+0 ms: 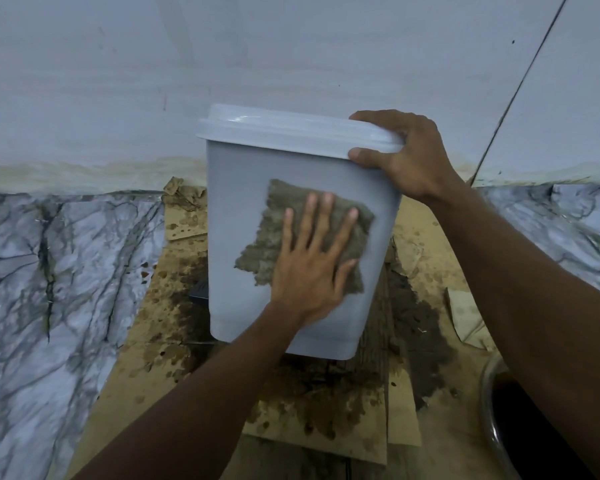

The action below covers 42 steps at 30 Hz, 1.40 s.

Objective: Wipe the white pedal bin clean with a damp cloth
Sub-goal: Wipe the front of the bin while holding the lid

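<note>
Both hands are on the white bin, which stands on wet, stained cardboard by the wall. The left hand lies flat, fingers straight, pressing the grey cloth against the bin's near side. The right hand grips a corner of the lid.

White pedal bin, lid shut, stands on wet, stained cardboard; a ragged grey-brown cloth is spread flat against its near side.
</note>
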Available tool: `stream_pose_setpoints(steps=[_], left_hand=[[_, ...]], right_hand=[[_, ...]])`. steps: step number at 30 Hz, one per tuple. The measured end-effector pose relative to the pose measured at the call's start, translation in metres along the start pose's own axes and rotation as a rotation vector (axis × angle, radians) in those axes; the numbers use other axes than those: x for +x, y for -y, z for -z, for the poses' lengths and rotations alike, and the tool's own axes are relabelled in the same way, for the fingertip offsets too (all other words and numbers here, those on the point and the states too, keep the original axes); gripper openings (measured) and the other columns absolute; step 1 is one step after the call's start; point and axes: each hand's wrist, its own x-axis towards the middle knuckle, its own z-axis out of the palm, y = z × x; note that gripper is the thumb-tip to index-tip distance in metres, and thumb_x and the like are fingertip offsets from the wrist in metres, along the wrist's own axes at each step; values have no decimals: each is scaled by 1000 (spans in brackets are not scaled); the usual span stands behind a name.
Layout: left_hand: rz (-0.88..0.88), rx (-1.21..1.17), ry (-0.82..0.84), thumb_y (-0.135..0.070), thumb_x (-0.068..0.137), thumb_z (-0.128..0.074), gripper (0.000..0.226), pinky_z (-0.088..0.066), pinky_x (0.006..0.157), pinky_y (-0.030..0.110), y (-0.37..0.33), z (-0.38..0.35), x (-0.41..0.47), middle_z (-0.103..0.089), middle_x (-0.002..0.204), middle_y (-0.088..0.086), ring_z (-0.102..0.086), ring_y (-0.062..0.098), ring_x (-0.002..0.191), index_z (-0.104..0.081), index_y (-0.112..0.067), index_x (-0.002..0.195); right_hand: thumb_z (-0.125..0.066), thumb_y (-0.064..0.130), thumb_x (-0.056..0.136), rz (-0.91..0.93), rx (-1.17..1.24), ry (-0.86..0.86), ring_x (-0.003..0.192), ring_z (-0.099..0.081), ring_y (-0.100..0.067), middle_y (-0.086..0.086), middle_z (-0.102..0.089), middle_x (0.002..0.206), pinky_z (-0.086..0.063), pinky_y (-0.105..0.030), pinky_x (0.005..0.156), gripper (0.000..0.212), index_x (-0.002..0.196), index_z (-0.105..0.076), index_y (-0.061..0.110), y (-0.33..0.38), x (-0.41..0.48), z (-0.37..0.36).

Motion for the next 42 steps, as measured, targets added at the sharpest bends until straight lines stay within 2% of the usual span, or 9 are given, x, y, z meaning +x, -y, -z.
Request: stream_pose_setpoints(steps=[8,13,17,20,25,30,34,36,42], left_hand=[[-170,46,157,-44,103,-35,66,4,125,50,16,-29,-120,8,169,7,1,29,156,-10,-26,162],[205,22,61,-58,100,-25,73,9,125,48,57,-14,-106,14,168,11,11,30,155,1,-26,161],[476,-72,-133,-47,102,-35,73,-3,124,58,70,9,-36,0,166,26,7,37,155,-10,-10,160],[594,-98,-189,-48,103,-34,74,-7,122,59,66,22,14,-2,166,25,2,39,155,-9,-8,160],[442,-59,-149,-47,103,-35,76,0,123,60,27,23,44,-4,166,26,0,41,154,-9,-3,159],[-43,12,-2,-45,102,-42,73,5,124,54,-10,3,7,-1,167,17,4,33,155,-10,-14,160],[-258,68,55,-45,101,-44,70,1,125,52,7,-11,-43,-5,168,13,-4,31,156,-17,-18,161],[-210,82,47,-51,100,-41,72,2,125,51,25,-13,-61,0,169,11,-3,30,156,-14,-23,161],[227,55,-101,-59,98,-33,77,2,124,54,53,0,-44,-1,167,17,3,33,155,-10,-20,160]], right_hand=[[-74,54,65,-8,-11,17,114,-63,-6,17,-70,119,-48,-41,102,52,114,-73,35,2,-4,4],[-74,57,65,4,-23,14,113,-63,-9,15,-71,119,-48,-44,103,54,114,-73,35,2,-3,4],[-71,61,67,35,-53,1,115,-63,-12,12,-71,123,-46,-46,104,57,117,-72,34,3,-3,1],[-66,64,69,62,-107,-2,118,-61,-15,11,-69,126,-43,-50,106,59,120,-70,36,2,-3,0],[-65,65,70,73,-127,-6,118,-61,-16,9,-69,126,-43,-50,104,60,121,-70,35,0,-1,-1],[-67,64,70,73,-97,-5,119,-60,-17,11,-69,125,-42,-52,106,57,120,-70,36,-3,-4,1],[-66,66,71,92,-115,1,118,-60,-15,11,-68,126,-42,-52,105,59,122,-69,36,-3,-9,6],[-65,67,71,100,-121,2,119,-60,-15,12,-68,127,-42,-53,105,60,123,-68,36,-2,-10,5],[-65,66,76,134,-148,3,120,-59,-17,12,-66,129,-41,-54,105,58,125,-66,36,0,-17,4]])
